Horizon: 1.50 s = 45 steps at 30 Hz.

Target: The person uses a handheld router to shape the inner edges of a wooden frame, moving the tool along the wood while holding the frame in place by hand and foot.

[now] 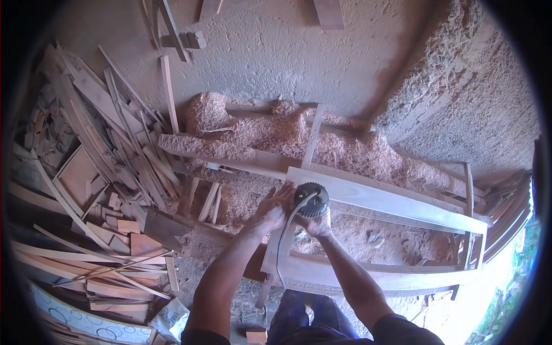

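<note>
A corded power tool (311, 200) with a round, dark, ribbed top stands on the left end piece of a long, pale wooden frame (368, 195). Its working side is hidden, so its exact kind is unclear. My right hand (317, 225) is closed around the tool's near side, its fingers partly covered by the body. Just left of the tool, my left hand (272, 210) lies with fingers stretched out along the frame's end piece. From the tool's top the cord (279, 247) loops down toward my legs. The frame's near rail (368, 275) curves off to the right.
Heaps of wood shavings (276, 135) lie beyond and beneath the frame, along a rough wall (264, 63). Offcuts and long strips (103, 132) crowd the left side. A crosswise wooden batten (313, 135) sticks out past the far rail. Bright daylight enters at the lower right.
</note>
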Motion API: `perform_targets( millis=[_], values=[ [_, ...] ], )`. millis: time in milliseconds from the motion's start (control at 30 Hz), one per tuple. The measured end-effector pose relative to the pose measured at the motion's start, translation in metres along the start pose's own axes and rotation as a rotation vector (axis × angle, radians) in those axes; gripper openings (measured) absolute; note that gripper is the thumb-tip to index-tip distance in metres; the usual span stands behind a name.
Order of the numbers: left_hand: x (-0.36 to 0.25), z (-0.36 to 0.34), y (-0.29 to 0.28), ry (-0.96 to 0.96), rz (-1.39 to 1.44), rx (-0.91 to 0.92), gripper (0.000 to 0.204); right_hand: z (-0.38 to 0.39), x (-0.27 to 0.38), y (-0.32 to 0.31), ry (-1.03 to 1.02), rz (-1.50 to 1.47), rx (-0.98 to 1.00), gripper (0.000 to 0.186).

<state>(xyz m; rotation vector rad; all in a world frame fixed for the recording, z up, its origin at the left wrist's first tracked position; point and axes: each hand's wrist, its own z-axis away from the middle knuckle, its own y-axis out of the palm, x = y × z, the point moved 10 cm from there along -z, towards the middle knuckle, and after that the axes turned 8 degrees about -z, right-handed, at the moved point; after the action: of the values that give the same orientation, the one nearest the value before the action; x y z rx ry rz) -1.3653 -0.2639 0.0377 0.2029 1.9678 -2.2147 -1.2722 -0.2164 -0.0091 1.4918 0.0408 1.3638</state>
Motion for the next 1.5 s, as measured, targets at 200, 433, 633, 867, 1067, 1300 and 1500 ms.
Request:
perform_targets(
  millis=[200,433,633,867,1067,1300,1500],
  values=[
    [-0.018,0.056,0.005,-0.005,-0.112,0.001,0.071,0.053,0.01,0.043,-0.065,1.081,0.074,0.08],
    [-0.041,0.107,-0.003,-0.169,0.223,0.175,0.084,0.102,0.016,0.066,-0.268,1.117,0.148,0.086],
    [-0.014,0.149,0.096,-0.197,1.026,-0.003,0.091,0.124,-0.005,0.078,-0.415,1.12,0.218,0.068],
    [-0.052,0.171,0.039,-0.226,0.257,-0.093,0.092,0.139,0.0,0.079,-0.435,1.188,0.288,0.07],
    [-0.065,0.185,0.063,-0.408,0.108,-0.228,0.096,0.138,0.003,0.088,-0.48,1.256,0.558,0.081],
    [-0.108,0.2,0.064,-0.817,0.047,-0.56,0.091,0.107,-0.028,0.069,-0.039,1.18,0.939,0.096],
    [-0.134,0.193,0.071,-1.002,-0.043,-0.42,0.104,0.095,-0.029,0.074,0.012,1.335,1.155,0.101]
  ],
)
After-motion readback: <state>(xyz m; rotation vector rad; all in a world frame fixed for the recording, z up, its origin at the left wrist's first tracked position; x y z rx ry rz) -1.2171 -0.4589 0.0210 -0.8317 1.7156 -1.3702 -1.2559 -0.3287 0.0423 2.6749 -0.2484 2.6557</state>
